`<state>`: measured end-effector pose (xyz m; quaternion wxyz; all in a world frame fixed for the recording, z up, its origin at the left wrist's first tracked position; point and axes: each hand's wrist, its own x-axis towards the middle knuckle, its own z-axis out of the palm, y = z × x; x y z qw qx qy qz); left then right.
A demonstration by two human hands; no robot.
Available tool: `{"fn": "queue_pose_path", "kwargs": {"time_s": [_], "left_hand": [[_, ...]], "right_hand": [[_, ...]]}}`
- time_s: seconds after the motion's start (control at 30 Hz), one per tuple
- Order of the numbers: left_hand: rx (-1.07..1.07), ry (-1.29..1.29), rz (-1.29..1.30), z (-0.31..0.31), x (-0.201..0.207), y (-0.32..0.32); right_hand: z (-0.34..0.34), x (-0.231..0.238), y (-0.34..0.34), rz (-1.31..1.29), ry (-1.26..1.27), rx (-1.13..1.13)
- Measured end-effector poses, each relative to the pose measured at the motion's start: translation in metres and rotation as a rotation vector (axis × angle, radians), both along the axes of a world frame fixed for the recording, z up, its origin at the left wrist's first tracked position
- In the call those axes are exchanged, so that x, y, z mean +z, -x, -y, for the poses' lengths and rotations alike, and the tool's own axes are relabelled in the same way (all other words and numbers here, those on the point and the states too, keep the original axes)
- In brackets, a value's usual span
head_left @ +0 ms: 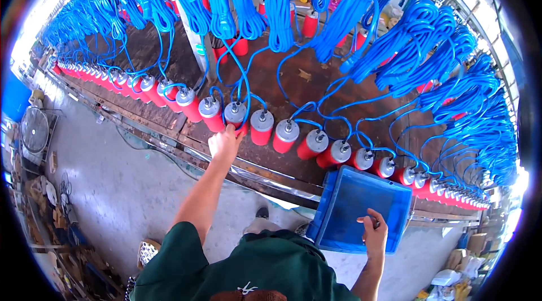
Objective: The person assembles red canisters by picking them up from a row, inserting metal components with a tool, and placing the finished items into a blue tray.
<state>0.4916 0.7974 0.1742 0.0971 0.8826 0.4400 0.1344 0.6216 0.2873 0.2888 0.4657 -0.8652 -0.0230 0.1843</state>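
Observation:
A long row of red cylinders with grey metal tops and blue cables stands along the bench's near edge. My left hand (224, 143) reaches up to one red cylinder (235, 113) near the middle, its fingers closed round the lower side. Another red cylinder (261, 127) stands just to the right. My right hand (375, 232) is over a blue plastic crate (334, 227), fingers curled together. A small dark thing seems to show between them, too small to name.
Coiled bundles of blue cable (276, 7) hang above the brown bench (302, 83), with more red cylinders behind. A metal post (197, 47) rises from the bench. A round fan (35, 130) stands at left; bags (446, 277) and cartons lie at lower right.

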Motion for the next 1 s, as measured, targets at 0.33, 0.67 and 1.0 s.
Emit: {"fn": "queue_pose_path", "kwargs": {"time_s": [0.33, 0.67, 1.0], "left_hand": [[-0.140, -0.191, 0.458, -0.019, 0.048, -0.007], [-0.308, 0.304, 0.786, -0.146, 0.100, -0.033], [0.010, 0.331, 0.747, -0.103, -0.095, 0.051]], "right_hand": [[0.015, -0.003, 0.007, -0.017, -0.036, -0.043], [0.010, -0.002, 0.020, -0.010, -0.009, -0.059], [0.041, -0.010, 0.026, -0.014, -0.039, -0.125]]}}
